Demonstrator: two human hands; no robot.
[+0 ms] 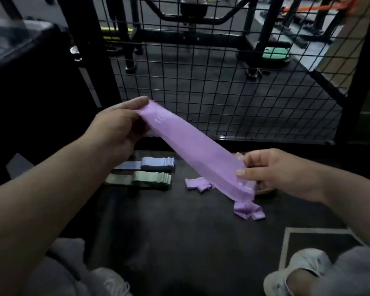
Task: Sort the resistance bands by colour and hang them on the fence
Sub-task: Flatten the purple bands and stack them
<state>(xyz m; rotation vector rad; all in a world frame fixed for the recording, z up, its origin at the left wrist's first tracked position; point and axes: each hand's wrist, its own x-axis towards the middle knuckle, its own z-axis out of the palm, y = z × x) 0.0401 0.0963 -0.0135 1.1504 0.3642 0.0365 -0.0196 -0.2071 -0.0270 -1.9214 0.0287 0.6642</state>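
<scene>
A person holds a purple band [197, 150] taut above the floor [179, 227], facing the fence [222, 82]. The left hand [118, 127] pinches its upper end and the right hand [271, 169] grips the lower, apparently to flatten it for stacking. A blue stack [156, 163] and a green stack [152, 178] lie sorted below.

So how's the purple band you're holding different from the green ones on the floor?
The purple band is one, pulled long between left hand and right hand in the air; the green bands are many, stacked on the floor. Both are flat strips.
</scene>
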